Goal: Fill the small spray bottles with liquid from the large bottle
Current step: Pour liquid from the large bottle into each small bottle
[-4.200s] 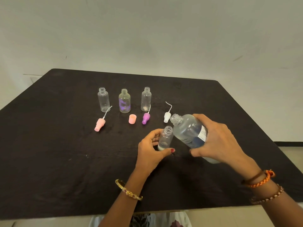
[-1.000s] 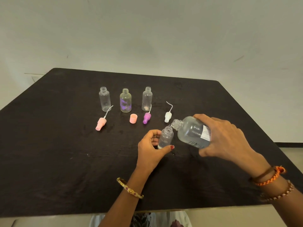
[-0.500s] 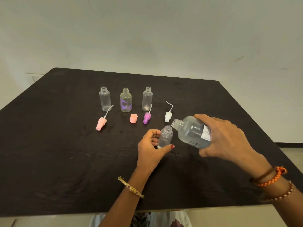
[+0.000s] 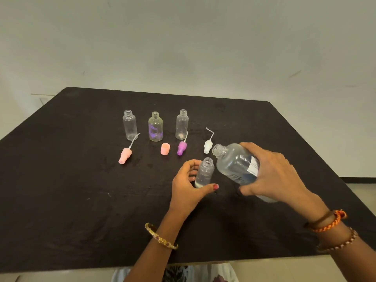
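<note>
Table: black table (image 4: 81,200) fills the frame, pale wall behind it.
Large bottle: clear large bottle (image 4: 236,165) with a white label, tilted, open neck pointing up and left, just above and right of the small bottle's mouth, not touching it.
Right hand: the right hand (image 4: 272,176) is wrapped round the large bottle's body, fingers over the top, thumb underneath.
Left hand: the left hand (image 4: 187,186) curls round the base of the held spray bottle (image 4: 205,173), thumb in front, fingers behind; the bottle stands upright on the table, uncapped, with clear liquid inside.
Back row: three open bottles stand side by side, the left clear bottle (image 4: 129,125), the purple-marked bottle (image 4: 155,127) and the right clear bottle (image 4: 181,124).
Loose tops: in front of them lie the pink spray top (image 4: 124,154), the peach cap (image 4: 165,148), the purple spray top (image 4: 181,148) and the white spray top (image 4: 208,146), each apart from the others.
Wrists: a gold bangle (image 4: 161,238) on the left, an orange cord bracelet (image 4: 327,221) on the right.
</note>
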